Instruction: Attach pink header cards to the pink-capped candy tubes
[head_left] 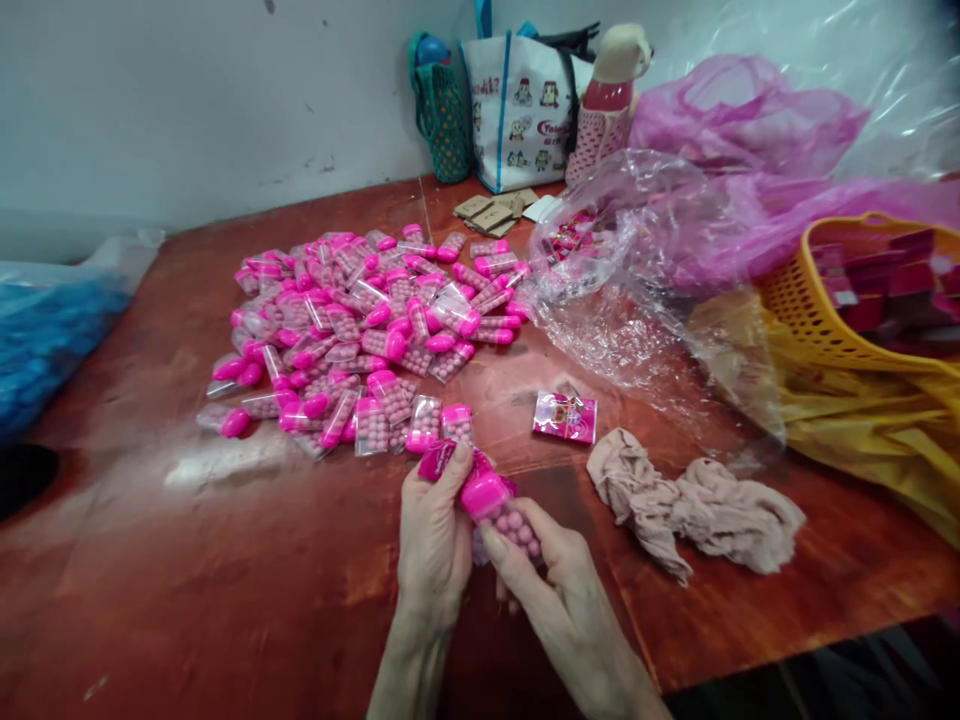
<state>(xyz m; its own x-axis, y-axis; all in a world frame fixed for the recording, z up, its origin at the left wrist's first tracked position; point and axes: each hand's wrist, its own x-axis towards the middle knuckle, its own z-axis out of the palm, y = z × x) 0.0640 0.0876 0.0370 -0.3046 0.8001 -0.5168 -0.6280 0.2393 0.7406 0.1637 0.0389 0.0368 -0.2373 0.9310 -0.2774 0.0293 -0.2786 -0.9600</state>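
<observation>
Between the right fingers (549,532), a pink-capped container (504,508), partly hidden.

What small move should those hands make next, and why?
Perhaps line up the magenta printed piece with the clear plastic container of pink balls. The left hand pinches the piece close to the container's bright pink cap, while the right hand grips the container's clear end.

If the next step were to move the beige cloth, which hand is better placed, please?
Probably the right hand: it is between the left hand and the beige cloth, hence nearer. But it holds a pink-capped container, so it would need freeing first; the left holds a pink item.
</observation>
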